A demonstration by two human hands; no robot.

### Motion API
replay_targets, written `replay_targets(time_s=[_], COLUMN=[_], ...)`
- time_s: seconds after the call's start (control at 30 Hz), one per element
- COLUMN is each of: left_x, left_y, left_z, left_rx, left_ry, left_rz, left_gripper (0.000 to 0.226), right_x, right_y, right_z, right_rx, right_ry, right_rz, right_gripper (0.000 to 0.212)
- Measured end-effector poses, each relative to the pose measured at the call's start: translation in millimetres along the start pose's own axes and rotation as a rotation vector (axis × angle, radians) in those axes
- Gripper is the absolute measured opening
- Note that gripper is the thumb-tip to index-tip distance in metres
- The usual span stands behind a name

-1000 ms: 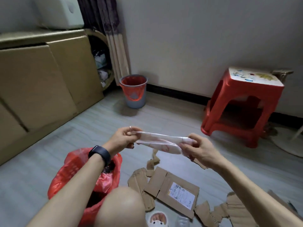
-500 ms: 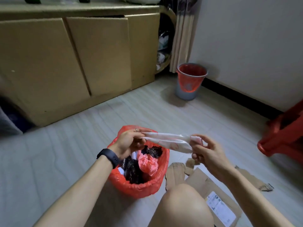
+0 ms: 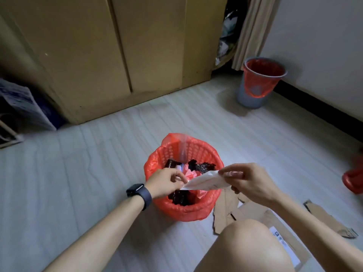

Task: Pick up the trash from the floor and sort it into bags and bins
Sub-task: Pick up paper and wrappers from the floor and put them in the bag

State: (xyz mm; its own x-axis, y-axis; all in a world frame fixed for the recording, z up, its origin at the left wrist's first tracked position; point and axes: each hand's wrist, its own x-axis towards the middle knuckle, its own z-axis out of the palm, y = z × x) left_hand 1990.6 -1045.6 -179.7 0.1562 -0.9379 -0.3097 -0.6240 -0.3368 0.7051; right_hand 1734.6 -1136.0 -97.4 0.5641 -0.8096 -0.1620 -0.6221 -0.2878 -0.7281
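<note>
Partway through. Holding a white wrapper (image 3: 206,180) over the red-lined basket (image 3: 196,152), already part-filled with dark scraps. Pinching its lower corner with the left hand (image 3: 165,183) and its upper end with the right hand (image 3: 247,181). Left to collect: cardboard pieces (image 3: 224,213) on the floor beside the basket.

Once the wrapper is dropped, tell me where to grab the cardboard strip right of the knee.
Pinch the cardboard strip across its narrow width at the crumpled near end, coming from above with the right hand; it lies flat, so that crumpled edge likely gives purchase.
</note>
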Motion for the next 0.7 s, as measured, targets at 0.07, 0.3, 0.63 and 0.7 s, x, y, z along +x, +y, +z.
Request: replay_targets(time_s=[0.07,0.3,0.63,0.7], left_x=[-2.6,-9.1,-6.4,-6.2], left_y=[-5.0,-38.9,-49.3,-51.7], left_z=[8.6,40.6,69.9,70.9], left_rx=[0.158,0.456,0.606,0.648], left_ry=[-0.025,0.149,0.346,0.330], left_rz=[0.049,0.093,0.055,0.049], left_gripper=[0.021,0.030,0.025,0.029], right_x=[2.5,36.8,56.9,54.3], right_y=[-11.9,-24.8,28.4,29.5], right_z=[8.2,35.0,110.9,117.4], right_rx=[-0.212,-0.569,-0.662,-0.638], right_ry=[-0.033,-0.222,-0.363,-0.448], right_rz=[-0.097,-0.160,-0.275,-0.314], right_gripper=[0.032,0.035,0.043,0.052])
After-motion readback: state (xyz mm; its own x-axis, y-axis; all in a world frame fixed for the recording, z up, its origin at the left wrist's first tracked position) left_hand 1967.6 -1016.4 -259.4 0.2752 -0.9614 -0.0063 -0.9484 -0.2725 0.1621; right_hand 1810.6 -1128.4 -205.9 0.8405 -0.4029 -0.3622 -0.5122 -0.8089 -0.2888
